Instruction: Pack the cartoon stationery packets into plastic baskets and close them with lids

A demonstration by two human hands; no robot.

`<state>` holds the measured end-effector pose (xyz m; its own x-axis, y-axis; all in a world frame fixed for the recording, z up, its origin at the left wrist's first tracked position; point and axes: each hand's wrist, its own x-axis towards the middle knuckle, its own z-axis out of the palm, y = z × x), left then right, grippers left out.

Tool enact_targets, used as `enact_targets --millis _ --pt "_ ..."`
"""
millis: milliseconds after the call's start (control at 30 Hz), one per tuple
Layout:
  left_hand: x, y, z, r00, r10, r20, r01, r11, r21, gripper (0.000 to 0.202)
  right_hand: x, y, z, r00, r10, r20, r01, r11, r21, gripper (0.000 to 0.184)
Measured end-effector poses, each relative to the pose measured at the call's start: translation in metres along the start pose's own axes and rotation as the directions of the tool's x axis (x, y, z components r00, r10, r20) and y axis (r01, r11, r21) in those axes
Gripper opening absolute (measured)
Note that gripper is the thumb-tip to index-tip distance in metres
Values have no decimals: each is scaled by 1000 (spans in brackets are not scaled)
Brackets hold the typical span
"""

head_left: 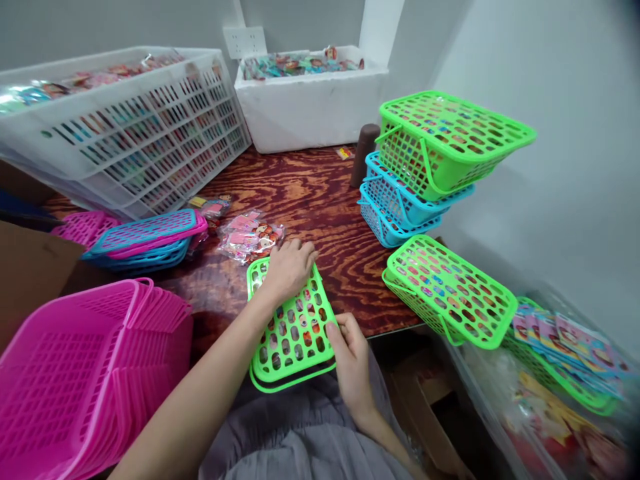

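A green plastic basket lid (295, 347) with oval holes covers a basket in front of my lap, and colourful packets show through it. The basket's thin green handle hangs along the near edge. My left hand (290, 270) lies over the lid's far end, fingers close together and bent over the rim. Gripping the right side is my right hand (351, 353), its thumb on top of the lid and its fingers against the side. Just beyond the basket is a pile of clear-wrapped pink packets (250, 235).
Nested pink baskets (150, 373) stand at left, below stacked pink and blue lids (145, 233). A white crate (165, 133) and a white foam box (310, 110) hold packets behind. At right are stacked lidded baskets (425, 160), another green basket (450, 287) and a brown cylinder (365, 155).
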<state>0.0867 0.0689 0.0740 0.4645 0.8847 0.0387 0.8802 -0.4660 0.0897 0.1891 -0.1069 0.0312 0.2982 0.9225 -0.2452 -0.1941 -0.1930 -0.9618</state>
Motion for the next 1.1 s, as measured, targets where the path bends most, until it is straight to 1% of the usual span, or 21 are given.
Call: enact_targets --millis 100,167,200,233,300,333,400,433,500,567,667,767,867,933,1000,1033,1100 --pt "2 -1 1 1000 14 26 -15 1000 18 36 2 3 0 994 69 90 -84 981 176 22" --pt "2 -1 2 1000 16 20 -17 1000 15 36 2 3 -1 989 80 126 -105 974 203 21" --pt "1 -1 2 1000 15 12 -16 1000 15 36 1 2 -1 990 75 117 -95 979 180 21" --pt "1 -1 3 1000 15 0 -15 1000 16 36 1 1 -2 993 64 95 -77 988 136 22" --pt "-1 0 3 1000 23 -22 -22 999 29 36 4 -3 -3 998 31 53 -30 1000 -5 25" --pt "-2 1 3 999 28 -30 -27 999 39 36 7 -6 -4 998 10 55 -5 995 -98 28" --pt "-4 2 3 999 33 -39 -31 998 54 36 19 -13 -4 995 -47 88 70 958 -279 30" --pt "-4 3 3 999 29 -39 -27 998 53 36 27 -16 -3 991 -78 107 111 933 -343 28" --pt "-3 3 3 999 14 -37 -13 999 31 34 42 -20 0 982 -135 131 177 901 -397 23" --pt "-2 3 5 999 3 -33 -3 1000 2 32 54 -21 5 972 -185 146 229 890 -393 20" --pt "0 2 9 1000 2 -31 -3 999 -35 31 61 -16 9 959 -221 176 273 889 -367 24" --pt "2 5 12 999 -25 -36 22 996 -90 30 60 -10 8 960 -198 196 247 932 -266 24" --pt "4 4 9 996 -76 -47 66 982 -174 30 59 -6 4 968 -168 187 202 963 -181 23" --pt "4 -5 3 991 -119 -57 101 964 -245 26 59 -5 2 971 -159 181 192 964 -184 25" --pt "-3 -22 -4 975 -207 -79 172 934 -314 23 59 -6 0 967 -169 191 209 954 -216 27" --pt "-10 -33 -7 958 -273 -93 225 910 -349 23 59 -7 -1 964 -175 199 219 948 -230 28" --pt "-26 -55 -7 903 -416 -108 334 838 -432 27 59 -7 -1 962 -175 210 225 944 -243 30"
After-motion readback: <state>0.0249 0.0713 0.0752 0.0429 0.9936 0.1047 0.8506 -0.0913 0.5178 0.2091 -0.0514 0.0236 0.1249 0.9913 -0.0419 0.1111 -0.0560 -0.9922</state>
